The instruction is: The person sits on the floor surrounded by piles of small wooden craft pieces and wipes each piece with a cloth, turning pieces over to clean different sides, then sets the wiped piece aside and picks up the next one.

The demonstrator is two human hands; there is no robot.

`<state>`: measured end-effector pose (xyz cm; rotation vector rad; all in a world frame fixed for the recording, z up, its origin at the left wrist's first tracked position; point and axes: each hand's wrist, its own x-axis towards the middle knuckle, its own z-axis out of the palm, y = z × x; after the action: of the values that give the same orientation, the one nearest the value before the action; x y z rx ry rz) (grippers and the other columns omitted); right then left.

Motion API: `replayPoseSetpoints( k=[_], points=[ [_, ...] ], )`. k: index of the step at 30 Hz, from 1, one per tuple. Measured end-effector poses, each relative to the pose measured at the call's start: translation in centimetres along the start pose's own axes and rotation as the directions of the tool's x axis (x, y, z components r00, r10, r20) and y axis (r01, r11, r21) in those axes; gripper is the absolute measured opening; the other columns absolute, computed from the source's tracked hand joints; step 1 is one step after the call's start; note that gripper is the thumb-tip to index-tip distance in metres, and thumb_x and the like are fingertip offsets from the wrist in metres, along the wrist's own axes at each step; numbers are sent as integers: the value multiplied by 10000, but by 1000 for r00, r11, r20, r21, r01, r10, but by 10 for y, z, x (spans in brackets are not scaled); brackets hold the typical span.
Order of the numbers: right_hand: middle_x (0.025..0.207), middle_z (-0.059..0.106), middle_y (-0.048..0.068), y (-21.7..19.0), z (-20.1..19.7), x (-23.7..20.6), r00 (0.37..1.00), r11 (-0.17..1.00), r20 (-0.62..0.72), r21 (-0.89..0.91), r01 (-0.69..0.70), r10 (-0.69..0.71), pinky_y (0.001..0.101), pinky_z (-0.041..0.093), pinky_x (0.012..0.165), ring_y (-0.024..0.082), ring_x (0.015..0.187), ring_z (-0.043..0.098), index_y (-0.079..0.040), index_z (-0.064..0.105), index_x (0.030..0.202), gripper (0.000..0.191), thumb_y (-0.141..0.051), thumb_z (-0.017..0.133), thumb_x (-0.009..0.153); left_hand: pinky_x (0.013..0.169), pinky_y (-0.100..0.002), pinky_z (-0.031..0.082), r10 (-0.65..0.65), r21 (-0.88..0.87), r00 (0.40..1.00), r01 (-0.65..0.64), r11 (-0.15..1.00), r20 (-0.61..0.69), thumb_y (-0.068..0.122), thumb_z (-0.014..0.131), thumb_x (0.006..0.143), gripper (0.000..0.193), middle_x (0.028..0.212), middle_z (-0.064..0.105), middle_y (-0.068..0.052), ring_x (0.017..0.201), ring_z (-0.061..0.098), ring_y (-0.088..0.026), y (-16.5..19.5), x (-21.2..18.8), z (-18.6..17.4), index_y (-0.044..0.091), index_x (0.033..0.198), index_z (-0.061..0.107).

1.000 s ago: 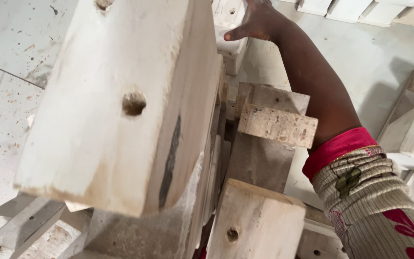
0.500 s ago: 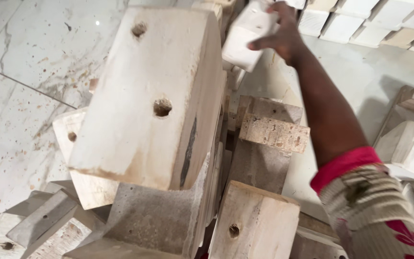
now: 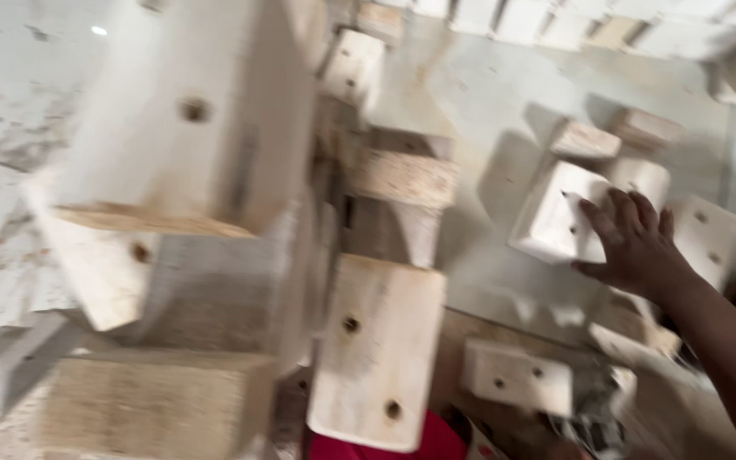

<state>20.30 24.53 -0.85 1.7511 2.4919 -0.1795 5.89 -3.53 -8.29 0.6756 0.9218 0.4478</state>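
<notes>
Fingers (image 3: 619,213) of right hand (image 3: 636,247) resting on pale wooden block (image 3: 555,217)

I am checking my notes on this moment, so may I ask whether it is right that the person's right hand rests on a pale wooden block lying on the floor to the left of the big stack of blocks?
Not quite: the right hand rests on a pale wooden block lying on the floor to the right of the big stack of blocks, not to its left. The head view shows this.
</notes>
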Motion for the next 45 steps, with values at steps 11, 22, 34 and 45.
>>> replayPoseSetpoints(
  k=[11,22,34,45],
  points=[
    [1275,698,208,24,-10,-6,898,832,118,341,-438,424,489,535,999,370,1141,690,-74,574,1446,719,-590,637,950,847,-289,541,29,17,999,-29,999,-35,225,670,954,295,1028,732,-51,939,675,-108,-26,-17,5,-8,1114,584],
    [1486,195,533,-92,-8,18,786,721,167,321,-614,595,452,560,936,520,1067,646,-101,66,1635,1175,-469,767,768,1012,-461,464,637,623,685,-335,707,-354,172,713,905,319,1225,652,-183,1178,596,-342,31,-55,-7,15,1177,653],
    [1324,596,161,-33,-16,-239,823,-291,381,916,-275,422,493,579,805,321,1115,643,-70,443,1484,768,-281,650,776,1163,-497,360,691,826,644,-159,540,-328,169,769,704,797,1574,300,-315,1416,368,-496,71,-33,-52,106,1458,519],
    [1322,564,165,-77,3,-346,889,-361,135,932,37,437,418,507,986,292,1191,598,-46,389,1479,770,-257,688,801,1116,-473,467,625,272,780,-608,746,32,519,774,838,1012,1540,389,-198,1415,433,-342,54,-81,-7,87,1586,247]
  ],
)
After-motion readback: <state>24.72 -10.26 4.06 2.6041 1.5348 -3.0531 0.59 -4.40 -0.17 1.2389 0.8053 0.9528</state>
